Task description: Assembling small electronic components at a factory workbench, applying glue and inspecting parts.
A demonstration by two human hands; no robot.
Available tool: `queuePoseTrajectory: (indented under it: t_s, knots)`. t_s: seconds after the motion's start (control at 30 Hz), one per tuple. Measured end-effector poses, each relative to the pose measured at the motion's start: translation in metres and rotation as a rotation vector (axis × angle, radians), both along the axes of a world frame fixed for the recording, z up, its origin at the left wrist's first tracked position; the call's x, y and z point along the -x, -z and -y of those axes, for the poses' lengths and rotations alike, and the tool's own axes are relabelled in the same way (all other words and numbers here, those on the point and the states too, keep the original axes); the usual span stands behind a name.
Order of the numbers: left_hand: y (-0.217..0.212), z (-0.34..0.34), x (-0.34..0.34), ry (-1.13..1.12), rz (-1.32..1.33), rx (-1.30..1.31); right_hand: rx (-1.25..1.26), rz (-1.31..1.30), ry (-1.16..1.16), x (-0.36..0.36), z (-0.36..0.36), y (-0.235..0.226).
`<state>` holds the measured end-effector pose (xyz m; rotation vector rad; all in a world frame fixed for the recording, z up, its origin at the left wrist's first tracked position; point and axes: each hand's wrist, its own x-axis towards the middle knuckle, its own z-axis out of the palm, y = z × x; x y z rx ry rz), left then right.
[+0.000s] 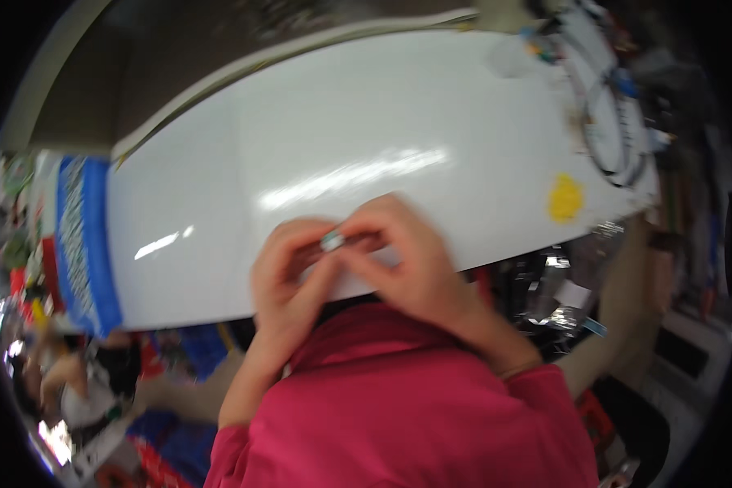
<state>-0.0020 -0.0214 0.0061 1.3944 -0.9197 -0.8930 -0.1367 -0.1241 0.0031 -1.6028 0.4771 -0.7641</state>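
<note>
My left hand [287,272] and my right hand [411,264] meet over the near edge of the white table, in front of my red-sleeved arms. Between their fingertips is a small white-and-green piece [332,241], too small and blurred to name. Thumb and forefinger of the left hand pinch it from one side. On the other side the right thumb and forefinger close in against it. The remaining fingers are curled and partly hidden.
The glossy white table [366,106] reflects bright light. A blue printed bag or cover [89,244] lies along its left end. At the right are a yellow patch of small things [565,198] and looped black cables [598,154]. Shiny dark plastic bags [537,285] sit below the right edge.
</note>
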Motion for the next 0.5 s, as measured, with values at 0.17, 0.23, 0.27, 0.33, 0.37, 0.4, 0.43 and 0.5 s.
queuePoseTrajectory:
  t_s: [0.17,0.23,0.27,0.33,0.37,0.4,0.43,0.5]
  knots:
    - [0.016,0.029,0.049,-0.090,0.003,0.049,0.424,-0.003,0.180,0.094,0.053,-0.004]
    - [0.010,0.024,0.057,-0.043,0.003,0.080,0.363,0.021,0.507,0.124,0.070,-0.004]
    - [0.007,0.022,0.060,-0.054,0.001,0.088,0.288,0.030,0.683,0.133,0.081,-0.008]
    - [0.003,0.021,0.066,-0.047,-0.005,0.089,0.275,-0.088,0.785,0.141,0.108,-0.020]
    - [0.001,0.022,0.069,-0.053,-0.008,0.096,0.283,-0.088,0.779,0.142,0.124,-0.024]
    - [0.000,0.023,0.071,-0.051,-0.012,0.096,0.331,-0.133,0.749,0.143,0.141,-0.026]
    - [-0.001,0.025,0.073,-0.047,-0.015,0.093,0.376,-0.179,0.720,0.143,0.157,-0.026]
    - [-0.004,0.032,0.079,-0.052,-0.025,0.102,0.365,-0.223,0.680,0.138,0.198,-0.022]
